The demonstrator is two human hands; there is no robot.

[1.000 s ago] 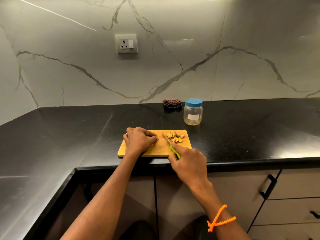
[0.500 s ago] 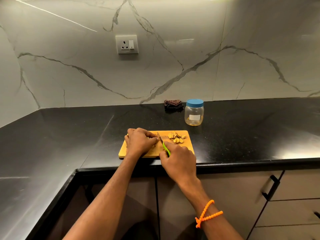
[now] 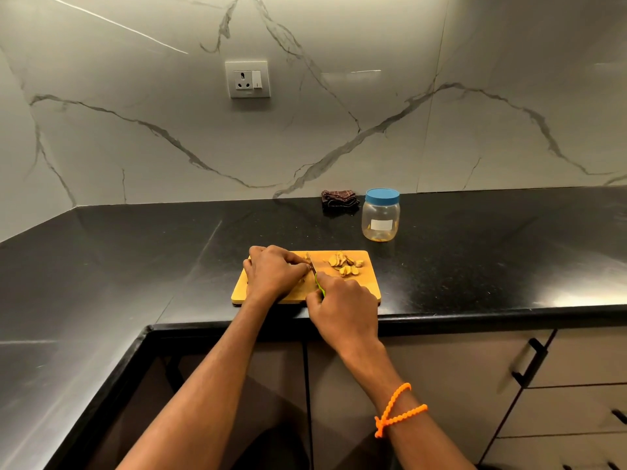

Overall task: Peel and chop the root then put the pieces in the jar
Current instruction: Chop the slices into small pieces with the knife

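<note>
Head view: hands curled, left [image 3: 275, 272] pinning root, right [image 3: 342, 303] gripping knife [image 3: 311, 262] (green handle)

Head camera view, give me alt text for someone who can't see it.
A person slices a root on a wooden cutting board: the left hand holds the root down, the right hand grips a green-handled knife. Cut slices lie on the board's right side; a blue-lidded jar stands closed behind, on the black counter.

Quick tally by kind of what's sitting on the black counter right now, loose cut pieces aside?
Wooden cutting board: 1
Green-handled knife: 1, on the board, in the right hand
Blue-lidded clear jar: 1
Folded dark cloth: 1
Total: 4
</note>
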